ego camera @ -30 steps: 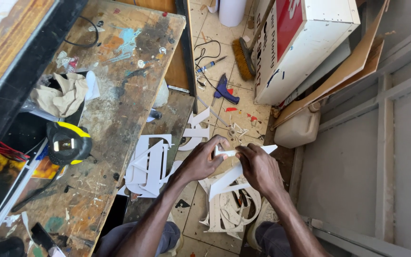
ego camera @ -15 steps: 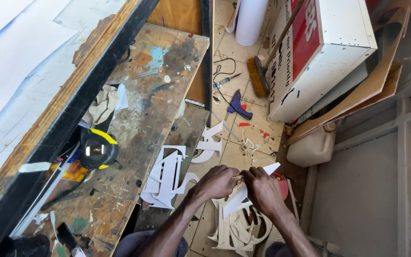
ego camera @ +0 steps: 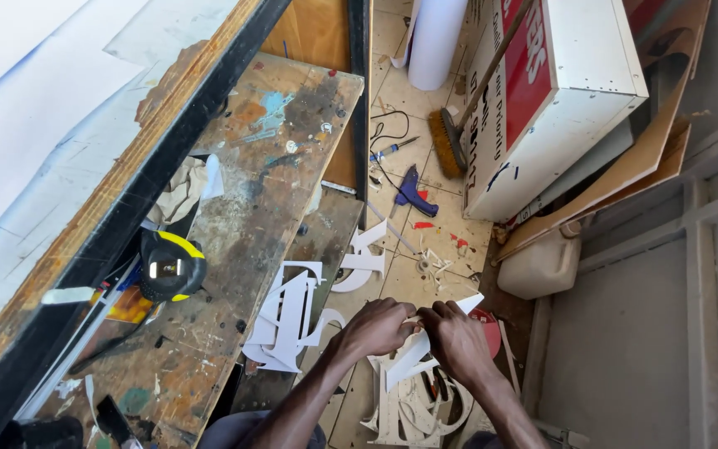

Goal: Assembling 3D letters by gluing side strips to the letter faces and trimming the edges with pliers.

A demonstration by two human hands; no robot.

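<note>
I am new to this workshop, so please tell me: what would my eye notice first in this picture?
At the bottom centre, the left hand and right hand together grip a white cut-out strip above a pile of white letters on the floor. To the left stands a paint-stained bench with a black-and-yellow tape measure. At the upper right, a white box with a red panel leans beside a brush.
</note>
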